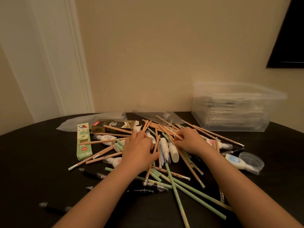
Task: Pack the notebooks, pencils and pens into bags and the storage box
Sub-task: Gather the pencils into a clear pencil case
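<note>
Bare, matt wooden pencils (102,142) lie on a dark, smooth tabletop (32,153); far right, a clear glossy plastic storage box (233,109); left, a green cardboard pencil carton (83,141).

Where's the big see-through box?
In the head view, the clear storage box sits at the back right of the dark table, against the wall, just beyond the pile of pencils.

dark table (32,162) under scattered pencils (189,191), storage box (230,109)
</note>
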Action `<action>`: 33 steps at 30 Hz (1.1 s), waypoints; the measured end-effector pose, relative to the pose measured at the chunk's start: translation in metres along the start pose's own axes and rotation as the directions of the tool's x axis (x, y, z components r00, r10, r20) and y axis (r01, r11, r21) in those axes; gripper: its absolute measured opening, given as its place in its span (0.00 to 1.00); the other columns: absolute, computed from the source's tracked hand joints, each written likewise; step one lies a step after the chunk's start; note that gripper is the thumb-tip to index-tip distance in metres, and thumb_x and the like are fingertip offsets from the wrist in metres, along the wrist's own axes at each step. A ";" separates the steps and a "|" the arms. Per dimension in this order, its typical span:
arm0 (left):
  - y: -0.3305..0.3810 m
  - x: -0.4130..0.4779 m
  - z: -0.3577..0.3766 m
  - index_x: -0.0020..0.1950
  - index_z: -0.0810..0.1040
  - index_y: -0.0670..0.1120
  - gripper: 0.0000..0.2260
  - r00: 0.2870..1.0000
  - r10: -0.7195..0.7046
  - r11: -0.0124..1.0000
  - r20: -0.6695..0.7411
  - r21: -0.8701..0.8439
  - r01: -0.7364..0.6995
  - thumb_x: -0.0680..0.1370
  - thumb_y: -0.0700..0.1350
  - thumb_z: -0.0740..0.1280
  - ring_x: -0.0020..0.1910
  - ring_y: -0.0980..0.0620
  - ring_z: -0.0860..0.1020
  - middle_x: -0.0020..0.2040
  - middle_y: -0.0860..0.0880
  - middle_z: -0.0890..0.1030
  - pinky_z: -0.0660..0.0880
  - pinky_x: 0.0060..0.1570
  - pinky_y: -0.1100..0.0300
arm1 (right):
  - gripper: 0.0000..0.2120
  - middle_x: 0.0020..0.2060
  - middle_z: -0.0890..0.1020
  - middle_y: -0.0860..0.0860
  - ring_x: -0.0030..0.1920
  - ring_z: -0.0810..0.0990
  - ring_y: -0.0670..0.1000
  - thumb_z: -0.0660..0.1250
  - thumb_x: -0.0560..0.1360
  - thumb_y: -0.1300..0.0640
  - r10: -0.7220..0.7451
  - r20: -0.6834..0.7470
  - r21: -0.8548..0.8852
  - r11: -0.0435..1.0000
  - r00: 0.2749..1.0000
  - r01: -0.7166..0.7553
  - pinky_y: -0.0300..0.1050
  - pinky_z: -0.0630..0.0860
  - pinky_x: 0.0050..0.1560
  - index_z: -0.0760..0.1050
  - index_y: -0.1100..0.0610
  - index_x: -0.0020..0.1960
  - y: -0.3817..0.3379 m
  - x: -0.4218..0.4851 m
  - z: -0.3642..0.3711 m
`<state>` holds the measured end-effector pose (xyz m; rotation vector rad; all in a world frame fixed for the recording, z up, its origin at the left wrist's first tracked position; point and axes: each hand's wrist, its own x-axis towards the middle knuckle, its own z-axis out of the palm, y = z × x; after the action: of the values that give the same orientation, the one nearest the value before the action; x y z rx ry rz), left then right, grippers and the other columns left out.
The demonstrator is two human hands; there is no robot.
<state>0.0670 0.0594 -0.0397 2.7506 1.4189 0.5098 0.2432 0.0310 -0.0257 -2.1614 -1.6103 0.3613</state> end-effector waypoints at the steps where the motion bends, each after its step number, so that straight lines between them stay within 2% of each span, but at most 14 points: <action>1: 0.001 0.000 0.002 0.55 0.78 0.50 0.14 1.000 -0.008 1.000 0.011 0.021 0.008 0.76 0.56 0.63 0.66 0.50 0.63 0.65 0.51 0.69 0.63 0.64 0.54 | 0.04 0.43 0.80 0.51 0.43 0.77 0.48 0.66 0.76 0.58 0.008 0.009 -0.003 1.000 1.000 -0.008 0.42 0.76 0.46 0.80 0.56 0.48 0.001 0.000 0.000; 5: 0.003 0.004 0.003 0.53 0.79 0.48 0.11 0.996 -0.025 1.000 0.082 0.002 0.025 0.77 0.51 0.63 0.69 0.50 0.60 0.68 0.51 0.67 0.59 0.67 0.52 | 0.08 0.45 0.80 0.52 0.46 0.78 0.50 0.68 0.75 0.52 0.041 0.018 -0.065 0.997 0.999 -0.040 0.48 0.79 0.51 0.80 0.56 0.48 0.003 0.004 0.001; 7: 0.000 0.007 0.000 0.49 0.81 0.48 0.09 0.997 -0.049 0.995 0.067 -0.081 0.055 0.76 0.50 0.64 0.67 0.51 0.62 0.66 0.52 0.69 0.61 0.65 0.53 | 0.10 0.45 0.80 0.51 0.46 0.78 0.51 0.68 0.74 0.50 0.057 0.006 -0.110 0.992 0.998 -0.056 0.50 0.79 0.52 0.78 0.56 0.49 0.004 0.004 0.002; 9: -0.003 0.010 -0.002 0.41 0.81 0.46 0.09 0.991 -0.129 0.959 0.022 -0.250 0.130 0.76 0.49 0.64 0.62 0.51 0.67 0.58 0.52 0.75 0.66 0.60 0.54 | 0.11 0.45 0.79 0.51 0.47 0.78 0.50 0.67 0.75 0.48 0.062 0.010 -0.174 0.983 0.998 -0.060 0.50 0.79 0.52 0.76 0.56 0.49 0.003 0.004 0.002; 12: -0.008 0.016 -0.009 0.32 0.76 0.44 0.14 0.972 -0.235 0.830 0.029 -0.513 0.216 0.77 0.47 0.63 0.51 0.51 0.74 0.39 0.51 0.78 0.72 0.49 0.53 | 0.12 0.44 0.77 0.51 0.48 0.77 0.50 0.65 0.76 0.46 0.068 0.049 -0.288 0.956 0.997 -0.051 0.48 0.78 0.51 0.73 0.55 0.48 -0.003 0.001 -0.002; 13: -0.008 0.015 -0.011 0.31 0.75 0.42 0.15 0.967 -0.250 0.784 0.040 -0.579 0.226 0.77 0.46 0.63 0.45 0.52 0.74 0.33 0.51 0.75 0.71 0.45 0.55 | 0.12 0.44 0.77 0.51 0.48 0.77 0.51 0.65 0.76 0.46 0.071 0.067 -0.319 0.947 0.995 -0.046 0.48 0.77 0.52 0.72 0.54 0.48 -0.004 0.000 -0.003; 15: -0.005 0.014 -0.017 0.39 0.79 0.36 0.15 0.961 -0.268 0.718 0.070 -0.650 0.248 0.79 0.45 0.61 0.32 0.55 0.70 0.28 0.50 0.70 0.66 0.35 0.60 | 0.11 0.44 0.77 0.50 0.48 0.77 0.51 0.64 0.76 0.45 0.080 0.098 -0.365 0.930 0.992 -0.039 0.49 0.77 0.53 0.71 0.53 0.47 -0.004 0.000 -0.004; 16: -0.005 0.013 -0.018 0.43 0.79 0.34 0.15 0.959 -0.270 0.702 0.084 -0.664 0.256 0.79 0.44 0.60 0.29 0.56 0.68 0.29 0.49 0.69 0.63 0.32 0.61 | 0.11 0.44 0.77 0.50 0.49 0.77 0.51 0.64 0.76 0.46 0.088 0.114 -0.374 0.927 0.990 -0.039 0.49 0.77 0.54 0.71 0.53 0.46 -0.003 0.001 -0.004; 18: -0.004 0.011 -0.019 0.46 0.80 0.35 0.14 0.960 -0.261 0.690 0.101 -0.676 0.259 0.79 0.44 0.59 0.27 0.57 0.67 0.30 0.48 0.68 0.62 0.30 0.62 | 0.10 0.44 0.76 0.50 0.50 0.77 0.51 0.63 0.76 0.46 0.098 0.151 -0.376 0.926 0.984 -0.034 0.50 0.76 0.56 0.71 0.53 0.46 -0.003 0.002 -0.002; 21: -0.003 0.011 -0.021 0.42 0.77 0.40 0.11 0.958 -0.261 0.657 0.117 -0.706 0.265 0.79 0.44 0.59 0.28 0.56 0.67 0.30 0.49 0.68 0.63 0.30 0.62 | 0.11 0.46 0.76 0.50 0.50 0.75 0.51 0.63 0.76 0.45 0.093 0.183 -0.390 0.921 0.979 -0.015 0.50 0.75 0.57 0.72 0.52 0.52 -0.003 0.002 -0.002; 24: -0.004 0.010 -0.022 0.41 0.74 0.41 0.10 0.957 -0.261 0.621 0.127 -0.737 0.267 0.79 0.43 0.59 0.29 0.54 0.66 0.30 0.49 0.68 0.64 0.31 0.61 | 0.08 0.45 0.76 0.50 0.52 0.77 0.52 0.66 0.75 0.48 0.085 0.178 -0.393 0.920 0.980 -0.008 0.51 0.76 0.57 0.72 0.52 0.48 -0.003 0.002 -0.001; 28: -0.003 0.010 -0.023 0.43 0.76 0.40 0.10 0.955 -0.265 0.594 0.133 -0.758 0.270 0.80 0.43 0.59 0.31 0.54 0.68 0.33 0.48 0.70 0.64 0.32 0.62 | 0.08 0.42 0.73 0.49 0.46 0.74 0.49 0.62 0.78 0.49 0.024 0.156 -0.420 0.906 0.987 0.045 0.48 0.75 0.54 0.69 0.52 0.44 -0.005 0.000 0.001; 30: -0.003 0.010 -0.023 0.46 0.78 0.38 0.12 0.955 -0.271 0.561 0.122 -0.786 0.259 0.80 0.43 0.58 0.34 0.55 0.70 0.37 0.48 0.74 0.67 0.34 0.61 | 0.10 0.40 0.75 0.49 0.42 0.73 0.48 0.62 0.78 0.51 0.027 0.153 -0.361 0.932 0.988 0.030 0.46 0.75 0.49 0.68 0.53 0.40 -0.003 0.001 -0.004; 33: -0.002 0.010 -0.028 0.47 0.76 0.43 0.11 0.952 -0.281 0.451 0.124 -0.858 0.245 0.82 0.44 0.55 0.36 0.55 0.74 0.41 0.48 0.78 0.70 0.35 0.61 | 0.08 0.38 0.77 0.51 0.39 0.76 0.48 0.63 0.78 0.53 0.056 0.112 -0.110 0.993 0.992 -0.043 0.43 0.74 0.42 0.73 0.55 0.41 -0.002 -0.001 -0.026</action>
<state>0.0632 0.0647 -0.0107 1.6580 1.0821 0.9366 0.2527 0.0264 -0.0023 -2.3024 -1.6754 0.4304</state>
